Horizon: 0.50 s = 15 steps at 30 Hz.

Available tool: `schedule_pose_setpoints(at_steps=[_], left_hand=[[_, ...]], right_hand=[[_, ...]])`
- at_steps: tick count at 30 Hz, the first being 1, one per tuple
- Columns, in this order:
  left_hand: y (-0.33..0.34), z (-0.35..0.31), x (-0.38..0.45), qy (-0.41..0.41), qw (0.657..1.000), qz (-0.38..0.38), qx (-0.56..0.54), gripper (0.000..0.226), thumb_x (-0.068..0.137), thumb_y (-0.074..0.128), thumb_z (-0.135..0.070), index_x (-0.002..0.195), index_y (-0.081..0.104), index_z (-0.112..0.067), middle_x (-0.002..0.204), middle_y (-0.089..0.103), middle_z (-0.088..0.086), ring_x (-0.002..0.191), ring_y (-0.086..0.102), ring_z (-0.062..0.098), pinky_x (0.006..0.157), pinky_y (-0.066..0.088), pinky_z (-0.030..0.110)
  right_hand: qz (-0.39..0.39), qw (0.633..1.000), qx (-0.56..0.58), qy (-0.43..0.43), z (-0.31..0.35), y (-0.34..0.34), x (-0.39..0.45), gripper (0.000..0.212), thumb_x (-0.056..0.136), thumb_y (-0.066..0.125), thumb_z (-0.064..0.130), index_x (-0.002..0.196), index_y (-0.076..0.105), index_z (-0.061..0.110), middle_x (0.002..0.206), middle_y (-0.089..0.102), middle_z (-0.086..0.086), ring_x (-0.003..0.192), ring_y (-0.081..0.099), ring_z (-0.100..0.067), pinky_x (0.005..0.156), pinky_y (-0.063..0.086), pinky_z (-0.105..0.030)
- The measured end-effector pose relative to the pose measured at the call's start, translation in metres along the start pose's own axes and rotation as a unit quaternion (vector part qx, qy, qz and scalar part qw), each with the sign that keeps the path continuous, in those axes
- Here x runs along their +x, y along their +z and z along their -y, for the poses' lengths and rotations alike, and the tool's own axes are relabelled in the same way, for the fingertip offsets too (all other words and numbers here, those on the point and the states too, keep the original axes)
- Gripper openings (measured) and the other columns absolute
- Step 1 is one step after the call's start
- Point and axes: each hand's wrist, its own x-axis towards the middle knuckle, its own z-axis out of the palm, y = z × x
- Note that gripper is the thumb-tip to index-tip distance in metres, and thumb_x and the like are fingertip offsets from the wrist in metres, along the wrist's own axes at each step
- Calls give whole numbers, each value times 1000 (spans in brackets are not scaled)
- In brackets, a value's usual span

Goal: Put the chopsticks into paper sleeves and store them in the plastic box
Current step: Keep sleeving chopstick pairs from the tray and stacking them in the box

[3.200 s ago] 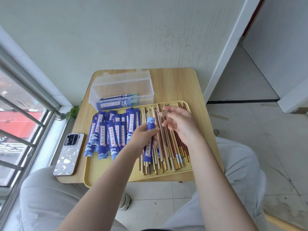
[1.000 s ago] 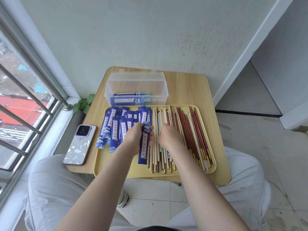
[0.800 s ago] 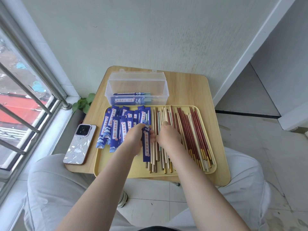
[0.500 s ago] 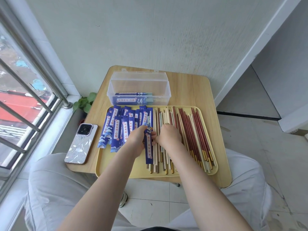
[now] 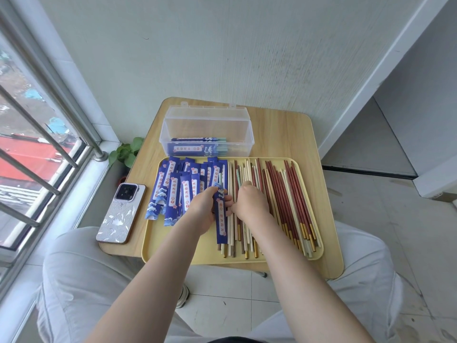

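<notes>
Left hand [image 5: 201, 209] still grips the paper sleeve [image 5: 221, 219], now slid further down the chopsticks [image 5: 230, 243]; right hand [image 5: 249, 206] grips them.

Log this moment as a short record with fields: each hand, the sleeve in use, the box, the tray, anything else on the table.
left hand: holds a blue paper sleeve over the tray
right hand: curled down on the loose chopsticks; what it holds cannot be seen
sleeve in use: lengthwise along the tray, chopstick ends showing below it
plastic box: lid open, sleeved pairs inside
tray: yellow, spare sleeves on the left, chopsticks on the right
phone: face down on the table, left of the tray
</notes>
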Motion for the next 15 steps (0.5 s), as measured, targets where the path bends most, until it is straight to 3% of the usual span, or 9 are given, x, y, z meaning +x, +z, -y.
schedule_pose_setpoints(at_steps=[3,7,10,12,15], left_hand=[[-2,-1,1,2,1000,1,-6,34,105,47,-25,117,62,3,104,73,20,85,69,26,85,58,44],[-3,-1,2,1,1000,13,-11,41,105,44,-31,114,64,3,97,74,18,85,70,27,92,57,49],[-5,-4,1,-3,999,32,-24,42,106,43,-34,117,62,2,98,75,18,87,73,30,86,60,46],[-8,-7,-1,-11,998,52,-40,40,107,41,-31,120,59,1,101,75,21,88,72,31,83,60,46],[-10,-9,-5,-5,994,100,-54,37,107,39,-24,124,57,2,104,73,21,89,72,32,81,58,45]], right_hand=[[-8,1000,7,-9,-1,-1,-1,43,91,69,14,127,46,5,105,65,-9,86,63,-23,61,46,-28],[-5,998,43,-47,-7,-6,-2,56,93,63,11,141,34,11,92,61,-4,72,60,-17,52,42,-26],[-1,991,120,-55,-13,-16,-5,28,93,61,14,118,51,20,85,58,3,63,54,-12,49,40,-25],[-5,982,182,-49,-15,-29,-6,14,93,59,16,106,62,21,87,60,7,68,60,-11,55,50,-26],[18,943,328,-50,-13,-53,-9,17,93,56,10,101,69,19,87,72,4,66,70,-11,58,55,-25]])
